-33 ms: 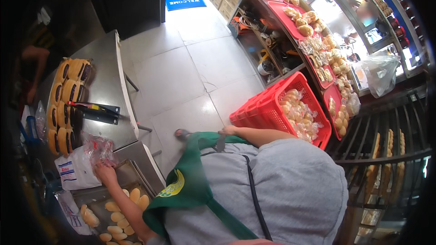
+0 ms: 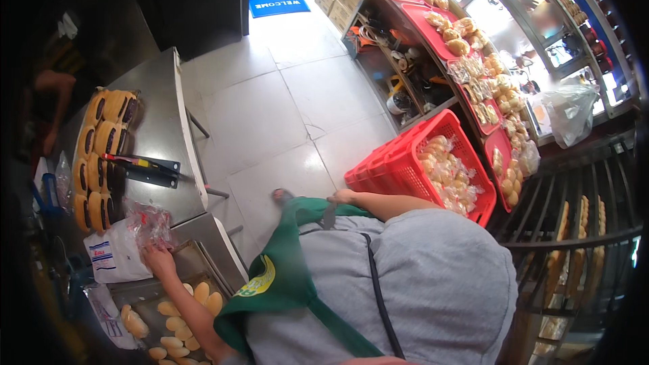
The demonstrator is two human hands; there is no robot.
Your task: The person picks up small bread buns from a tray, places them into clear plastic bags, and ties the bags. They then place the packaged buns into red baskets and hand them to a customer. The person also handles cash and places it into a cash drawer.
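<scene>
My left hand (image 2: 158, 259) reaches to the crumpled clear plastic bags with red print (image 2: 147, 224), its fingers closed at their lower edge. Those bags lie on a white package with blue stripes (image 2: 113, 254). Below the forearm, a metal tray (image 2: 153, 293) holds several oval bread rolls (image 2: 201, 291). At my waist, my right hand (image 2: 343, 197) is closed beside the green apron (image 2: 287, 270). A flat dark grey piece (image 2: 329, 216) hangs just under its fingers; what the hand grips is not clear.
Filled long buns (image 2: 104, 138) and a black tool with a red-yellow handle (image 2: 145, 165) lie on the steel table (image 2: 165, 109). A red crate (image 2: 385, 162) of bagged bread stands right, beside red display trays (image 2: 500, 140). A dark rack (image 2: 527, 238) is at far right.
The view has shifted slightly. Both hands stay in the same places, and nothing has been taken or let go.
</scene>
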